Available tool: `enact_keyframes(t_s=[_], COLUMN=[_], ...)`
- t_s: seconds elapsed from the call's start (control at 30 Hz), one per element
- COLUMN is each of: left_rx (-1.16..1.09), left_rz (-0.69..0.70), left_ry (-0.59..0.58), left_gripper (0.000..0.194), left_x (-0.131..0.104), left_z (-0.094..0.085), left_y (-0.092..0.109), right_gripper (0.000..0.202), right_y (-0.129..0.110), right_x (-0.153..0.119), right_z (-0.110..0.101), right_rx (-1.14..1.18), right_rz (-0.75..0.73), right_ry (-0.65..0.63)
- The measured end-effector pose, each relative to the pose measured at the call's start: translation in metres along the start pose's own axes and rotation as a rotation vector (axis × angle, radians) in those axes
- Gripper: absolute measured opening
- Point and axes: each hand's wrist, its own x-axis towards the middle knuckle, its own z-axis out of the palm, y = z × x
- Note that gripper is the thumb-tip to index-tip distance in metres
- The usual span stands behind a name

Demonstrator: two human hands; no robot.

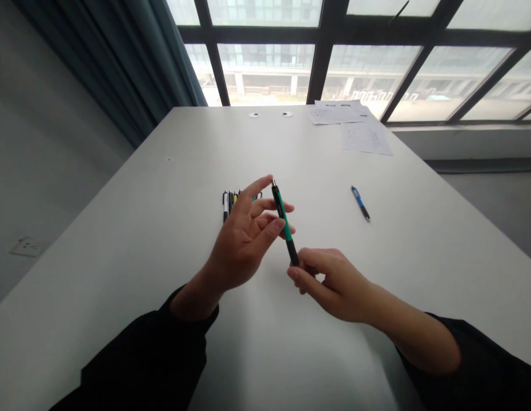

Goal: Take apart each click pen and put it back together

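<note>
A green and black pen is held up between both hands, tilted, its metal end at the top left. My left hand pinches its middle with the thumb against the fingers, and the index fingertip touches the top end. With thumb and fingers, my right hand grips the black lower end. Behind my left hand, several pens lie side by side on the white table, partly hidden by the hand. A blue pen with a black grip lies alone to the right.
Papers lie at the table's far right corner. Two round white pieces sit near the far edge. Beyond it are a window and, at the left, a dark blue curtain. A wall socket shows at the left.
</note>
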Motion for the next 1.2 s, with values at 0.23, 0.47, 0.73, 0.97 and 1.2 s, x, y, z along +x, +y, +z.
enact_keyframes(t_s=[0.23,0.47,0.73,0.97,1.2], left_rx=[-0.115,-0.119,-0.02,0.011,0.14], left_rz=[-0.132,-0.201,-0.211,-0.233,-0.388], left_ry=[0.082,0.09,0.218,0.24,0.165], left_gripper=[0.059,0.073,0.058,0.059,0.058], left_x=[0.0,-0.001,-0.001,-0.002,-0.016], left_z=[0.014,0.023,0.023,0.025,0.03], left_y=[-0.025,-0.045,-0.061,-0.064,-0.092], right_gripper=[0.034,0.029,0.026,0.034,0.04], right_y=[0.028,0.061,0.076,0.074,0.117], right_x=[-0.013,-0.015,-0.014,-0.014,-0.027], right_z=[0.005,0.003,0.01,0.024,-0.057], right_rx=[-0.124,-0.328,-0.495,-0.651,-0.828], right_rz=[0.031,-0.031,-0.054,-0.032,0.338], right_ry=[0.192,0.242,0.162,0.128,0.31])
